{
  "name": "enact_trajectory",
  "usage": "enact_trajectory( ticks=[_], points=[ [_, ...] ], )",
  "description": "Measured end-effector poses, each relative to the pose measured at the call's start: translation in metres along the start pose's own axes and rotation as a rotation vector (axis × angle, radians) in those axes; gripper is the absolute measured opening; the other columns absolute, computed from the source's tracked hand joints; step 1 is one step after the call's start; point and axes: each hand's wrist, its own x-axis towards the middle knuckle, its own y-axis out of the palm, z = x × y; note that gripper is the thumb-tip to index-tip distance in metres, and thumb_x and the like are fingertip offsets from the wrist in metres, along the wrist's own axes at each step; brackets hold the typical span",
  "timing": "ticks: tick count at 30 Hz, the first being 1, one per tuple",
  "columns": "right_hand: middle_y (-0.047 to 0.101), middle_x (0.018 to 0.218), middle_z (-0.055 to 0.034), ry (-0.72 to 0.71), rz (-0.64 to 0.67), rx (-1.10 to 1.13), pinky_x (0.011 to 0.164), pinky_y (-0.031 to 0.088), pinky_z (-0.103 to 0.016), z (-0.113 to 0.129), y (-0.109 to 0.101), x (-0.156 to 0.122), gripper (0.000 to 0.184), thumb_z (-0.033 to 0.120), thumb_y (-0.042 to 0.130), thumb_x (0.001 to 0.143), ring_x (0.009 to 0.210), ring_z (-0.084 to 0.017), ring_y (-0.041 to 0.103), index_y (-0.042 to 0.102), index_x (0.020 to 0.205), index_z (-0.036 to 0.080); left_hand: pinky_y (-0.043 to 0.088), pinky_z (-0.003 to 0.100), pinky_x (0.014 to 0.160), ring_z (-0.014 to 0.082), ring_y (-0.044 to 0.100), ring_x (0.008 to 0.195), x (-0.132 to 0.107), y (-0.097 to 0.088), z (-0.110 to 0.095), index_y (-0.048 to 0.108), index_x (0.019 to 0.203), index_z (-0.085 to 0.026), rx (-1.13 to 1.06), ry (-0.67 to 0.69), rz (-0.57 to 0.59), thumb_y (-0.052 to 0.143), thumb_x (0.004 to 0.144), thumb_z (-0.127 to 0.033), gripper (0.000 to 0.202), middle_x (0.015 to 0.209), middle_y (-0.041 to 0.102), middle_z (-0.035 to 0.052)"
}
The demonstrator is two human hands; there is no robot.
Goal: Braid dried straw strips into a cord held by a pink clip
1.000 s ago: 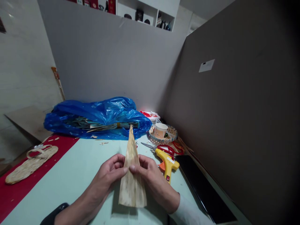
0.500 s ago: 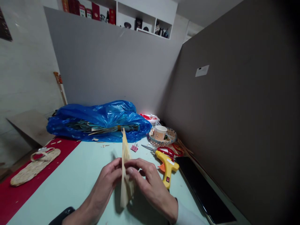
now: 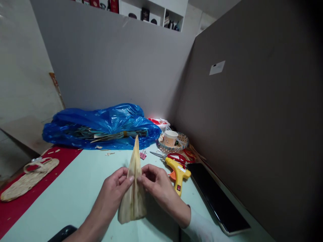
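Pinching a dried husk (image 3: 133,201) from both sides, the left hand (image 3: 113,190) and the right hand (image 3: 157,186) hold it upright above the pale green tabletop (image 3: 75,191). The husk's pointed tip is up and its broad, curled end hangs low between the wrists. The left fingers (image 3: 126,178) are clamped on the husk's left edge about halfway up, and the right fingers (image 3: 142,179) are clamped on the right edge at the same height, so the fingertips of the two hands nearly meet across the fold. The husk looks creased lengthwise, its sides bent towards each other.

Just right of the right hand lies a yellow glue gun (image 3: 178,172), with red-handled scissors (image 3: 174,157) beyond it. A paper cup (image 3: 171,137) stands in a woven basket (image 3: 184,144) near the grey partition. A pink binder clip (image 3: 143,154) lies behind the husk's tip. Across the back of the tabletop sprawls a blue plastic bag (image 3: 101,124) with long leaves inside. At the far left a woven straw sandal (image 3: 27,178) rests on a red mat (image 3: 15,208). A black flat device (image 3: 217,200) lies along the right edge.
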Motion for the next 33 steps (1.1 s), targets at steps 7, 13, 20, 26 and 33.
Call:
enact_trajectory(
  ticks=[7, 13, 20, 26, 33],
  points=[
    [0.052, 0.074, 0.0005, 0.022, -0.044, 0.038, 0.065, 0.036, -0.025, 0.007, -0.003, -0.003, 0.014, 0.029, 0.056, 0.082, 0.073, -0.015, 0.047, 0.053, 0.076, 0.017, 0.043, 0.029, 0.069, 0.0215, 0.056, 0.074, -0.003, 0.001, -0.010, 0.062, 0.069, -0.018, 0.186, -0.062, -0.026, 0.069, 0.067, -0.039, 0.022, 0.066, 0.060, -0.0015],
    [0.058, 0.083, -0.0014, 0.028, 0.106, 0.130, 0.064, 0.040, -0.025, -0.004, 0.004, -0.003, 0.026, 0.031, 0.065, 0.077, 0.076, -0.016, 0.052, 0.059, 0.095, 0.015, 0.042, 0.029, 0.069, 0.0200, 0.055, 0.073, -0.003, 0.000, -0.006, 0.062, 0.070, -0.018, 0.222, 0.003, -0.024, 0.066, 0.070, -0.036, 0.018, 0.070, 0.062, -0.0007],
    [0.048, 0.065, 0.0030, 0.035, 0.007, -0.067, 0.053, 0.031, -0.023, -0.004, 0.004, 0.000, 0.016, 0.029, 0.061, 0.077, 0.062, -0.012, 0.041, 0.053, 0.071, 0.016, 0.044, 0.029, 0.071, 0.0205, 0.058, 0.074, -0.001, 0.001, -0.004, 0.061, 0.071, -0.018, 0.167, -0.053, -0.008, 0.070, 0.063, -0.030, 0.017, 0.070, 0.063, -0.0006],
    [0.044, 0.060, 0.0041, 0.005, -0.031, -0.172, 0.052, 0.027, -0.023, 0.002, 0.006, -0.003, 0.020, 0.026, 0.059, 0.077, 0.059, -0.011, 0.038, 0.046, 0.064, 0.017, 0.038, 0.025, 0.055, 0.0139, 0.047, 0.056, -0.002, 0.001, -0.005, 0.056, 0.063, -0.019, 0.312, -0.037, -0.003, 0.064, 0.069, -0.034, 0.019, 0.058, 0.054, -0.0038],
    [0.047, 0.065, 0.0024, 0.021, 0.002, -0.081, 0.053, 0.029, -0.023, -0.002, 0.003, -0.004, 0.023, 0.036, 0.060, 0.080, 0.062, -0.012, 0.040, 0.053, 0.071, 0.016, 0.037, 0.024, 0.050, 0.0118, 0.046, 0.050, 0.001, 0.001, -0.007, 0.061, 0.068, -0.016, 0.259, -0.042, 0.038, 0.067, 0.069, -0.038, 0.022, 0.057, 0.054, -0.0047]
  ],
)
